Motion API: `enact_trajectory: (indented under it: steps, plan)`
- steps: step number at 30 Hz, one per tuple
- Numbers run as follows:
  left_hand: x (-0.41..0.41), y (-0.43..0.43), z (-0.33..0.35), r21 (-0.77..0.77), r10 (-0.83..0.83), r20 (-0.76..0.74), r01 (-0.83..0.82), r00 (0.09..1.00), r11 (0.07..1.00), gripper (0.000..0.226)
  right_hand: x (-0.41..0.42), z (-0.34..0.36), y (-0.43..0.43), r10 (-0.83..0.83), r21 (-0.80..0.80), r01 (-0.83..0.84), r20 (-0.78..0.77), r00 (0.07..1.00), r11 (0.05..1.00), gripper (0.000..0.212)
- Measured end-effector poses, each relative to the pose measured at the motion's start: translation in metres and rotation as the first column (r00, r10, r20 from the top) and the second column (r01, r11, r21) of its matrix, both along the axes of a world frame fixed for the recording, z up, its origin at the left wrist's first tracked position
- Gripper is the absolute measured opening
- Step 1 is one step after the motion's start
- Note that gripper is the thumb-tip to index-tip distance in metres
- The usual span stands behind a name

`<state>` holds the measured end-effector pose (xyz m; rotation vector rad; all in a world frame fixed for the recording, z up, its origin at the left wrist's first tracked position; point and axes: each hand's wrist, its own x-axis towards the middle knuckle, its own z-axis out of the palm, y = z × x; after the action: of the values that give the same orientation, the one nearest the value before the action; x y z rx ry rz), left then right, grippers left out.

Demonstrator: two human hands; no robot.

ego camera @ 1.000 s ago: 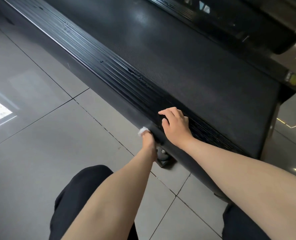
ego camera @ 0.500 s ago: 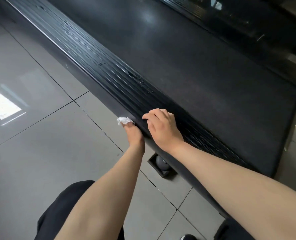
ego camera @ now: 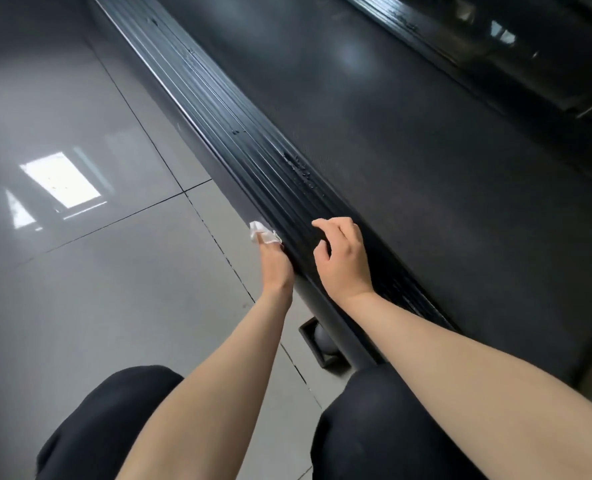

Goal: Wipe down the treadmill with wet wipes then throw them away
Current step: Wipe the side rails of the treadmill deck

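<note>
The black treadmill runs diagonally across the view, its ribbed side rail (ego camera: 239,133) along the left of the dark belt (ego camera: 409,174). My left hand (ego camera: 274,265) presses a small white wet wipe (ego camera: 261,233) against the outer side face of that rail, fingers wrapped in the wipe. My right hand (ego camera: 339,258) hovers just over the ribbed rail beside it, fingers loosely curled, holding nothing.
Glossy grey floor tiles (ego camera: 97,289) lie to the left. A treadmill foot with a round wheel (ego camera: 324,344) sits in a black bracket under the rail near my knees (ego camera: 374,410). The far side rail (ego camera: 443,53) runs along the top right.
My left hand has slid the wipe forward along the rail's side, away from the wheel bracket. My right hand has lifted off the rail and followed.
</note>
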<state>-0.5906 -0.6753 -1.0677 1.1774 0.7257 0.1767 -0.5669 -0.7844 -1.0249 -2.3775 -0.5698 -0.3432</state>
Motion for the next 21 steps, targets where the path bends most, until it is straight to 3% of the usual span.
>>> enact_trajectory:
  steps: [3, 5, 9, 11, 13, 16, 17, 18, 21]
  plan:
    - [0.007, 0.002, 0.018, 0.315, 0.007, 0.115, -0.043, 0.993, 0.948, 0.039, 0.001, 0.001, -0.009, -0.136, 0.109, 0.150, -0.130, 0.982, 0.983, 0.044]
    - [0.009, -0.002, 0.016, 0.489, -0.071, 0.028, 0.048, 0.997, 0.871, 0.046, 0.004, 0.004, -0.013, -0.128, 0.162, 0.167, -0.228, 0.965, 0.973, 0.044]
    - [-0.004, -0.017, 0.026, 0.619, -0.172, -0.185, 0.251, 0.968, 0.745, 0.051, 0.007, 0.013, -0.016, -0.109, 0.236, 0.206, -0.366, 0.924, 0.950, 0.046]
    - [-0.017, -0.025, 0.035, 0.701, -0.193, -0.284, 0.341, 0.939, 0.627, 0.050, 0.010, 0.017, -0.018, -0.111, 0.258, 0.226, -0.394, 0.913, 0.939, 0.045]
    - [-0.029, -0.029, 0.039, 0.754, -0.211, -0.387, 0.439, 0.898, 0.488, 0.050, 0.018, 0.017, -0.026, -0.091, 0.228, 0.184, -0.367, 0.926, 0.956, 0.044]
    - [-0.038, -0.028, 0.045, 0.824, -0.271, -0.501, 0.549, 0.822, 0.143, 0.051, 0.027, 0.011, -0.039, -0.024, 0.155, 0.062, -0.237, 0.971, 0.986, 0.042]
    - [-0.037, -0.025, 0.046, 0.823, -0.285, -0.526, 0.563, 0.802, 0.066, 0.051, 0.028, 0.008, -0.040, -0.018, 0.112, 0.039, -0.185, 0.983, 0.993, 0.042]
    - [-0.033, -0.022, 0.048, 0.814, -0.285, -0.548, 0.580, 0.786, 0.036, 0.052, 0.027, 0.005, -0.041, -0.023, 0.056, 0.031, -0.145, 0.989, 0.998, 0.042]
    - [-0.011, -0.014, 0.056, 0.778, -0.206, -0.600, 0.624, 0.773, 0.077, 0.054, 0.022, 0.005, -0.038, -0.020, -0.023, 0.018, -0.120, 0.993, 1.000, 0.045]
